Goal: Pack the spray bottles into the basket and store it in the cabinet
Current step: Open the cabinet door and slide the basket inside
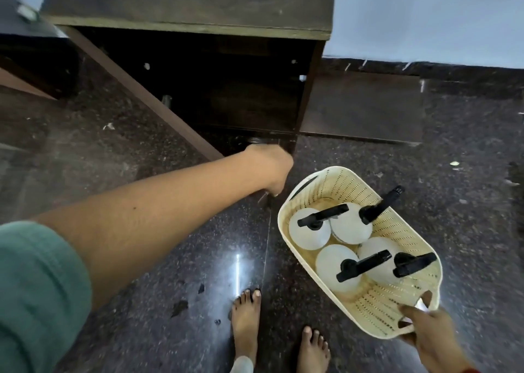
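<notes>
dark speckled floor point(113, 151), pale wall point(425, 12)

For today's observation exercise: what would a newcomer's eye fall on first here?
The cream basket at lower right, held by the right hand, with four white black-topped bottles inside. Then the left hand on the open door's edge before the dark cabinet.

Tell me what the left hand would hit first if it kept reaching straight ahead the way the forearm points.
Probably the cabinet door edge, which the left hand seems already to touch; beyond lies the dark open cabinet. Depth is unclear.
</notes>
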`<state>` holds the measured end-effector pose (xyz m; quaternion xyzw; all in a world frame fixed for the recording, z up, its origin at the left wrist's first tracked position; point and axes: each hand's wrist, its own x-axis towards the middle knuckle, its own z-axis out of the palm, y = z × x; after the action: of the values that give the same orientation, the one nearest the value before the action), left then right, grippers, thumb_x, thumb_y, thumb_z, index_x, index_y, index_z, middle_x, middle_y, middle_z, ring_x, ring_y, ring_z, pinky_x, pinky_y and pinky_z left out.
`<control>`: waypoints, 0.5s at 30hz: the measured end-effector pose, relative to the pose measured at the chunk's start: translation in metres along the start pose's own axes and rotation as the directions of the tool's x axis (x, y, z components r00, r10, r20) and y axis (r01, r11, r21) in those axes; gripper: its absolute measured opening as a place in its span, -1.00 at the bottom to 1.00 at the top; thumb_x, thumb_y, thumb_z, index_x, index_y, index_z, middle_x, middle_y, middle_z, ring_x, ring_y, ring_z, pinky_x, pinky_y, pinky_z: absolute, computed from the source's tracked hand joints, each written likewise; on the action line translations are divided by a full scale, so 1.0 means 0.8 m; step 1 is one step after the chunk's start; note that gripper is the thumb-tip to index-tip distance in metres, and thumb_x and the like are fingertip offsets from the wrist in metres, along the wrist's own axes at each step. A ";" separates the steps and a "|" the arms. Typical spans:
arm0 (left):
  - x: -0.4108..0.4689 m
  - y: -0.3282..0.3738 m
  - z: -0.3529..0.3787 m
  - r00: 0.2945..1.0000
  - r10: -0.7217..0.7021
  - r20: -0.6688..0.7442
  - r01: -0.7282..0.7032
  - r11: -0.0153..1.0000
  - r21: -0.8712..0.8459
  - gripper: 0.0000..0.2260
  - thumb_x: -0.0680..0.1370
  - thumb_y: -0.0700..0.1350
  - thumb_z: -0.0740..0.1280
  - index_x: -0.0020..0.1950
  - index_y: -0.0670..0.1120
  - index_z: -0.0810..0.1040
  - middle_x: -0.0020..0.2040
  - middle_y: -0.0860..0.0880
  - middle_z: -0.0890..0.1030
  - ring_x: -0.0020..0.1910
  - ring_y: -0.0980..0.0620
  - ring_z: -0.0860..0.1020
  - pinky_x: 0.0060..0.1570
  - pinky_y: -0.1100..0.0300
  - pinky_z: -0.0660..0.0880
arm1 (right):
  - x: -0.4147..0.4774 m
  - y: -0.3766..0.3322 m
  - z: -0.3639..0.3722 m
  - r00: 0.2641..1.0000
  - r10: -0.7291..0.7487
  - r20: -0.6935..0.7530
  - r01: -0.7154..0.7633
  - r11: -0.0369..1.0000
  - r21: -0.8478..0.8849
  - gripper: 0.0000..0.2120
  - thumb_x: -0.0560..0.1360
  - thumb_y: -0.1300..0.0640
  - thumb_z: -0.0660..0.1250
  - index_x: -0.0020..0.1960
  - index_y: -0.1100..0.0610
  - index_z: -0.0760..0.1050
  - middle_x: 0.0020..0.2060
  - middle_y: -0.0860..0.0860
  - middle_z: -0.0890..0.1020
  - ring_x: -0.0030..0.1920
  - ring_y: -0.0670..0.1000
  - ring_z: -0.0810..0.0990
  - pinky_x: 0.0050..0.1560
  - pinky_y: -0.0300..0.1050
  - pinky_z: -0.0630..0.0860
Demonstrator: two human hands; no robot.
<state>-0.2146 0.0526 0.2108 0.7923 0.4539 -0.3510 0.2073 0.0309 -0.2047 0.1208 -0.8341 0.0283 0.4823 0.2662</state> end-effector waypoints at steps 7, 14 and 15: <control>-0.057 -0.036 0.058 0.974 0.025 0.227 0.000 0.994 -0.110 -0.75 0.46 -0.10 0.43 -0.40 -0.09 0.51 -0.48 0.07 0.50 -0.30 0.02 0.55 -0.28 0.22 0.46 | -0.010 -0.021 0.031 0.997 -0.037 0.073 0.042 0.997 -0.070 -0.53 0.48 0.48 0.20 0.30 0.12 0.41 0.01 0.23 0.53 -0.07 0.30 0.54 0.00 0.31 0.50; -0.108 -0.080 0.121 0.979 -0.111 0.172 0.141 0.975 -0.170 -0.88 0.49 -0.31 0.29 -0.01 -0.20 0.55 -0.18 -0.04 0.54 -0.02 -0.11 0.58 -0.18 0.07 0.50 | -0.022 -0.034 0.095 0.978 -0.097 0.186 0.123 0.983 -0.137 -0.63 0.47 0.50 0.21 0.18 0.17 0.43 0.02 0.19 0.56 -0.03 0.25 0.54 0.07 0.28 0.48; -0.116 -0.091 0.129 0.979 -0.141 0.150 0.167 0.970 -0.177 -0.83 0.51 -0.31 0.27 0.08 -0.19 0.53 -0.06 -0.07 0.55 0.05 -0.12 0.57 -0.18 0.07 0.49 | -0.023 -0.034 0.106 0.973 -0.101 0.205 0.133 0.981 -0.145 -0.65 0.46 0.50 0.21 0.16 0.18 0.43 0.00 0.20 0.56 -0.06 0.24 0.55 0.04 0.26 0.50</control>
<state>-0.3472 -0.0308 0.2107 0.7058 0.5300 -0.3747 0.2838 -0.0379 -0.1452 0.1141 -0.8009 -0.0857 0.5466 0.2290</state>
